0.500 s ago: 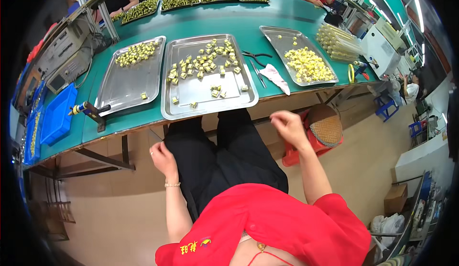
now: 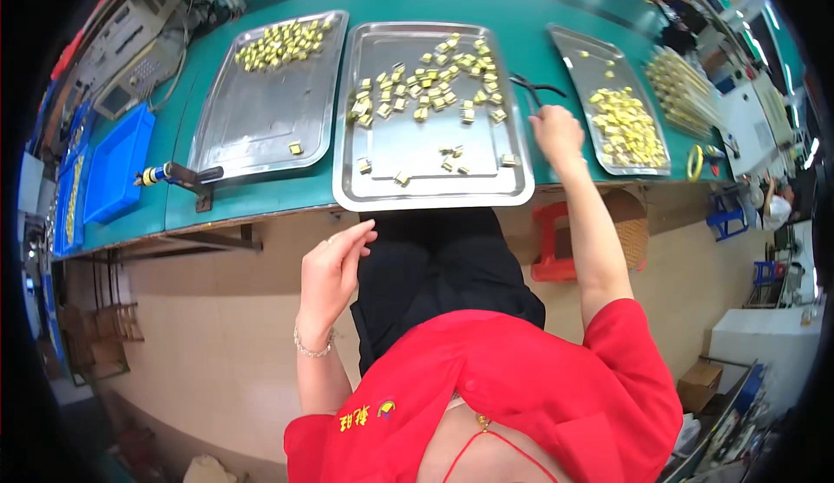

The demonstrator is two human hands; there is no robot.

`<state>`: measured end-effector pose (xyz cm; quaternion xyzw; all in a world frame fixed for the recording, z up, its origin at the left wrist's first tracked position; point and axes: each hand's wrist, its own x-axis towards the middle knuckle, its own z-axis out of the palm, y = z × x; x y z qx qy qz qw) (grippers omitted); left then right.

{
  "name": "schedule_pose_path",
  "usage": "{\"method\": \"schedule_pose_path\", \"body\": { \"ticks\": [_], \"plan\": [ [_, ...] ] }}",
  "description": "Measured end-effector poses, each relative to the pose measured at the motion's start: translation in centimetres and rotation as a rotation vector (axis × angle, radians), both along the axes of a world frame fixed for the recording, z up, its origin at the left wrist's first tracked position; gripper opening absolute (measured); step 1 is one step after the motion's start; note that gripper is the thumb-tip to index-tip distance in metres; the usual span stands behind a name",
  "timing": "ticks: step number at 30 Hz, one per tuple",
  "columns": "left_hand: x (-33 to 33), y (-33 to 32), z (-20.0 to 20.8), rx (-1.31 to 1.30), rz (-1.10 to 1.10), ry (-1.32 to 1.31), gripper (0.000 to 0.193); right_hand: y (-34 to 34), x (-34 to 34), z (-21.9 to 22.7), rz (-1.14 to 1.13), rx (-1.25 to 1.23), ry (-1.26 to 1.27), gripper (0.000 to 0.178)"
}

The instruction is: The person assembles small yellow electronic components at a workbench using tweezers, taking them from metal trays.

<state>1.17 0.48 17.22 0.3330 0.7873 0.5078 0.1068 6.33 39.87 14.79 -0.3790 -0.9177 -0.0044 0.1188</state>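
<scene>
My left hand (image 2: 334, 267) is in the air just in front of the table edge, fingers stretched and slightly apart, holding nothing. My right hand (image 2: 558, 135) is down at the table between the middle tray and the right tray, its fingers curled together. It covers the spot where tweezers and a white cloth lay, so what it grips is hidden. Just beyond its fingertips are black-handled pliers (image 2: 539, 89). The middle metal tray (image 2: 434, 189) holds many small yellow-and-silver block-shaped parts (image 2: 430, 88), a few of them loose near its front.
A left metal tray (image 2: 252, 135) carries similar parts, with one near its front corner. Yellow pieces (image 2: 624, 127) fill the right tray (image 2: 575, 56). Nearby are clear tubes (image 2: 682, 92), a yellow tape roll (image 2: 695, 162), a blue bin (image 2: 120, 166), a clamped tool (image 2: 178, 177) and a red stool (image 2: 552, 244).
My right hand has moved forward from over the stool to the table beside the pliers. My left hand has risen toward the table edge, fingers extended. The view has tilted down and shifted.
</scene>
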Motion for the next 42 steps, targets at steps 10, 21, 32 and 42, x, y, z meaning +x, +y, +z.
{"method": "schedule_pose_path", "body": {
  "ticks": [10, 21, 32, 42],
  "plan": [
    [-5.3, 7.5, 0.3, -0.127, -0.008, 0.407, 0.029, 2.2, -0.5, 1.3, 0.030, -0.543, 0.375, 0.015],
    [-6.3, 11.4, 1.3, 0.046, -0.234, 0.198, 0.058, -8.5, -1.2, 5.5, 0.403, -1.455, 0.359, 0.033],
    [-4.5, 14.5, 0.3, 0.312, -0.133, -0.143, 0.070, -10.0, -0.5, 3.3, 0.141, -2.026, 0.836, 0.018],
    [-3.8, 14.0, -0.7, 0.480, -0.115, -0.353, 0.067, -11.4, 0.2, 4.1, 0.133, -1.900, 0.835, 0.026]
  ]
}}
